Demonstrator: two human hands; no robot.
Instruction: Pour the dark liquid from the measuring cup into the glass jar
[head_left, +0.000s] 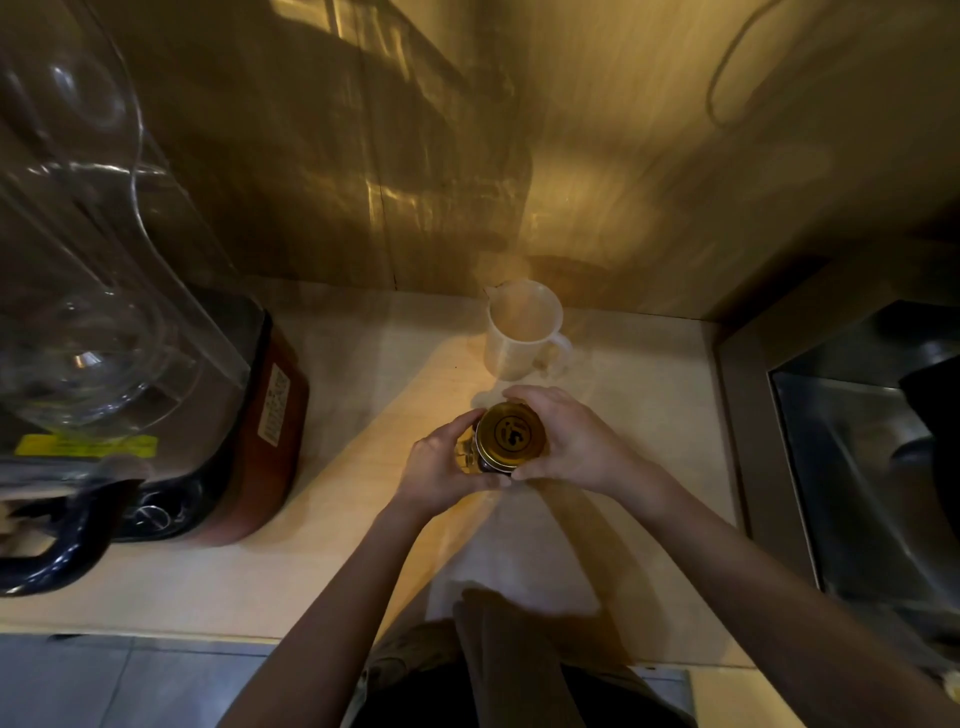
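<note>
A glass jar (470, 460) stands on the pale counter (363, 374), capped by a gold metal lid (510, 434) with a dark round emblem. My left hand (441, 467) wraps the jar's left side. My right hand (571, 441) curls over the lid from the right, fingers on its far rim and thumb at the near edge. Behind the jar, near the wall, stands a translucent white measuring cup (519, 335), spout at the far left, handle to the right. Its inside looks pale; I see no dark liquid in it.
A blender with a clear housing and reddish-brown base (260, 415) fills the left of the counter, its dark handle (57, 540) at the near left. A steel sink (857, 467) lies at the right. The wood-look wall (519, 156) rises behind.
</note>
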